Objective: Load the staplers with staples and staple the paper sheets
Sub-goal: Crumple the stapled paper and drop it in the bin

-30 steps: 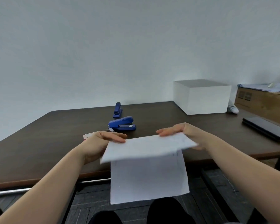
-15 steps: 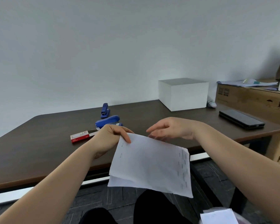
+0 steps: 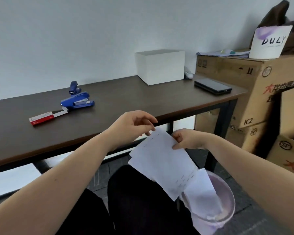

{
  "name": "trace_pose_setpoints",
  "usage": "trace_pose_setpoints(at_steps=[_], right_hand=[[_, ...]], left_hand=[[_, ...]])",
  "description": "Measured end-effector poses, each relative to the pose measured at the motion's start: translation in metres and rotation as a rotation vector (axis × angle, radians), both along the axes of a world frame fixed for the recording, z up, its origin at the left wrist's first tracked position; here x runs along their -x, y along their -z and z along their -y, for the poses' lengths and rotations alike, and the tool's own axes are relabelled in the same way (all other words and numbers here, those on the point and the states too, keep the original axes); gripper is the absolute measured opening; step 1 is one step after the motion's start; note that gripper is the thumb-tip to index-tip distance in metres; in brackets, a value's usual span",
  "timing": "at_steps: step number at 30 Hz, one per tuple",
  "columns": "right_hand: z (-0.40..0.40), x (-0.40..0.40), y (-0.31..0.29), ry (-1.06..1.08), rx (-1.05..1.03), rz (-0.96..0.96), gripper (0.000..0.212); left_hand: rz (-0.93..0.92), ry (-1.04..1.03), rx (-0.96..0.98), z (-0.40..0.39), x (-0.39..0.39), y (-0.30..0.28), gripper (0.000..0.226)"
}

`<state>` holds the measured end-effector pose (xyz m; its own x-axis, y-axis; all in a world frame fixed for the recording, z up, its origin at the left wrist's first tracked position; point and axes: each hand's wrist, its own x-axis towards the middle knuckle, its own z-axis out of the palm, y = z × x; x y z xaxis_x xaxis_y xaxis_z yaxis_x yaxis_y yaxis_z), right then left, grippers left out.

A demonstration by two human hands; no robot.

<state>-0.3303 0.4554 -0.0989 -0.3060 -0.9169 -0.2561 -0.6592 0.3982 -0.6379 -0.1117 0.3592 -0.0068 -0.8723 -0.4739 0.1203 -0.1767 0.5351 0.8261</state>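
Observation:
White paper sheets (image 3: 163,160) hang below the table's front edge, above my lap. My left hand (image 3: 134,128) pinches their top corner and my right hand (image 3: 187,139) grips their right edge. Small rows of marks run along the sheets' edges. On the dark table (image 3: 126,99), a large blue stapler (image 3: 77,100) lies at the left, with a smaller blue stapler (image 3: 73,87) behind it. A red and white staple box (image 3: 42,118), its inner tray slid out, lies left of them.
A bin (image 3: 215,212) lined with a pale bag and holding white paper stands on the floor under the sheets. A white box (image 3: 160,66) and a black device (image 3: 212,86) sit on the table's right. Stacked cardboard boxes (image 3: 255,92) rise at the right.
The view has swung right and down. The sheets have come lower, over the bin, and my right hand has taken hold of their right edge.

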Motion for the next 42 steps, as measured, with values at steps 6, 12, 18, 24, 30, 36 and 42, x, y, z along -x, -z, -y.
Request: trace_pose_setpoints(at_steps=[6,12,18,24,30,36,42], right_hand=[[-0.044,0.047,0.086,0.296,-0.008,0.016,0.030],[-0.068,0.079,0.171,0.552,-0.038,0.171,0.031],[-0.071,0.094,0.232,0.687,-0.096,0.266,0.039],[-0.085,0.112,0.272,0.744,-0.252,0.102,0.048],[-0.086,0.112,0.269,0.785,-0.474,-0.145,0.053],[-0.067,0.115,0.217,0.532,-0.387,-0.273,0.034],[-0.047,0.089,0.129,0.263,-0.318,-0.382,0.036]], left_hand=[[0.323,0.194,0.177,-0.029,0.050,0.048,0.017],[0.513,0.266,0.192,-0.032,0.099,0.096,0.020],[0.605,0.325,0.177,-0.031,0.134,0.140,0.018],[0.638,0.371,0.195,-0.028,0.150,0.172,0.017],[0.630,0.382,0.214,-0.020,0.161,0.174,0.018],[0.564,0.387,0.225,-0.025,0.166,0.139,0.022],[0.397,0.360,0.298,-0.037,0.146,0.091,0.019]])
